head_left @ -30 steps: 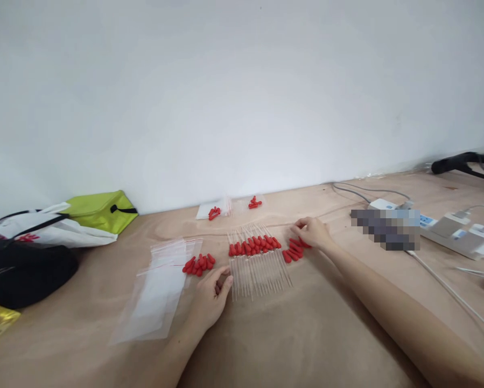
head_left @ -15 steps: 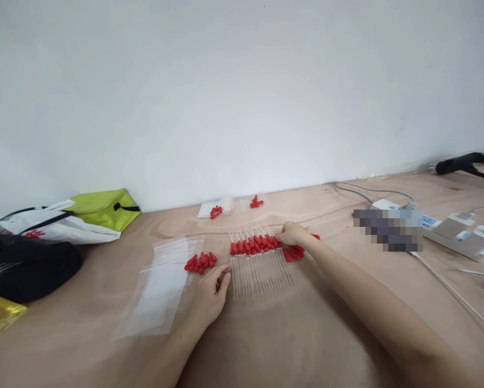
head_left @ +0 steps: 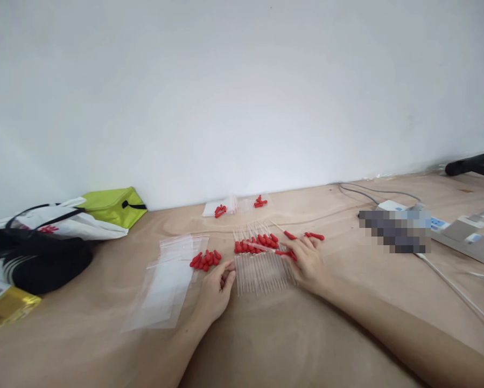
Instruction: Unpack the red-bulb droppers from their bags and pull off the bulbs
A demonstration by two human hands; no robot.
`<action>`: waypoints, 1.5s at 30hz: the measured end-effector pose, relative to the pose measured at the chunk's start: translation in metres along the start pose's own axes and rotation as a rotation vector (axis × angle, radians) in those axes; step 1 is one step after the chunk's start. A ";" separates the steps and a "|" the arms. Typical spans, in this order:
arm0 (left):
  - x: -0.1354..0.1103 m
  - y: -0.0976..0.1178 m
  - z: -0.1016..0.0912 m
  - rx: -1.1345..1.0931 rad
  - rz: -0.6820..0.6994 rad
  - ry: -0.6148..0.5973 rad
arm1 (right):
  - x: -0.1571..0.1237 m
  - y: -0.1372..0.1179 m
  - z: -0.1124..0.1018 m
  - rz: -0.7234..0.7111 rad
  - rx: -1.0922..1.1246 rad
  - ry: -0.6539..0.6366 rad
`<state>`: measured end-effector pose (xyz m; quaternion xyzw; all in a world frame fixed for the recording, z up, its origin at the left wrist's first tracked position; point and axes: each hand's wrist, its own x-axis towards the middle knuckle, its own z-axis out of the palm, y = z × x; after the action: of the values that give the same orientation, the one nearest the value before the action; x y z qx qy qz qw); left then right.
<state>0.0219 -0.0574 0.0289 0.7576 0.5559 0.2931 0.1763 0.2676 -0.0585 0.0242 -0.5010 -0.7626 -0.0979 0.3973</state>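
Observation:
A row of several clear glass dropper tubes [head_left: 261, 269] lies on the tan tabletop, with red rubber bulbs [head_left: 255, 245] on their far ends. My right hand [head_left: 308, 264] is at the row's right edge. It is closed in a pinch on the red bulb of one dropper that lies slantwise across the row. A few loose red bulbs [head_left: 314, 235] lie just beyond its fingers. My left hand [head_left: 217, 288] rests on the table at the row's left edge with its fingers curled in and nothing visible in them. A small heap of red bulbs [head_left: 205, 260] lies just beyond it.
Empty clear zip bags [head_left: 167, 280] lie left of my left hand. Two small bags holding red bulbs [head_left: 221, 209] sit near the wall. A green pouch [head_left: 112, 205], a black bag [head_left: 48, 264] and a yellow box [head_left: 7, 307] are at the left. A power strip [head_left: 463, 231] and cable [head_left: 455, 288] are at the right.
My right hand left the loose bulbs at the right and came nearer along the row's right side, now pinching one dropper lying across the row. My left hand barely moved.

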 end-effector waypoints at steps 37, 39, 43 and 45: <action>-0.011 0.024 0.009 0.231 0.691 0.147 | -0.020 -0.031 0.009 -0.329 0.104 -0.088; -0.012 0.022 0.008 0.214 0.693 0.132 | -0.020 -0.031 0.008 -0.337 0.106 -0.076; -0.010 0.010 0.000 0.185 0.600 0.209 | -0.019 -0.027 0.002 -0.249 0.135 -0.026; -0.007 0.002 -0.006 0.177 0.460 0.266 | -0.019 -0.026 -0.001 -0.174 0.162 0.000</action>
<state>0.0181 -0.0654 0.0329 0.8313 0.4109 0.3725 -0.0363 0.2499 -0.0841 0.0180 -0.3991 -0.8088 -0.0701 0.4262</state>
